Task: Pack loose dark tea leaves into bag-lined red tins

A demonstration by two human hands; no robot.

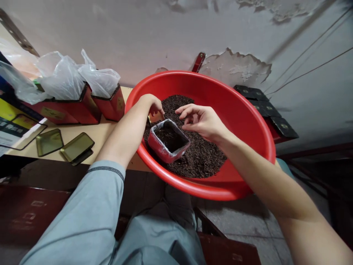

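A wide red plastic basin (242, 121) holds a heap of dark loose tea leaves (201, 158). Standing in the heap, slightly tilted, is a red square tin (162, 149) lined with clear plastic and partly filled with the same leaves. My left hand (153, 104) is curled beside the tin's far left corner, its fingers closed on a gold-coloured tin lid (156, 117), mostly hidden by the tin and hand. Over the leaves, just right of the tin, my right hand (201, 120) hovers with fingers bent but apart, holding nothing I can see.
Several red tins (109, 105) with plastic bags rising from them stand on the table at left. Gold-coloured lids (77, 147) lie near its front edge. Black-topped tins (264, 105) sit right of the basin, against the peeling wall (138, 36). A red stool (228, 250) is below.
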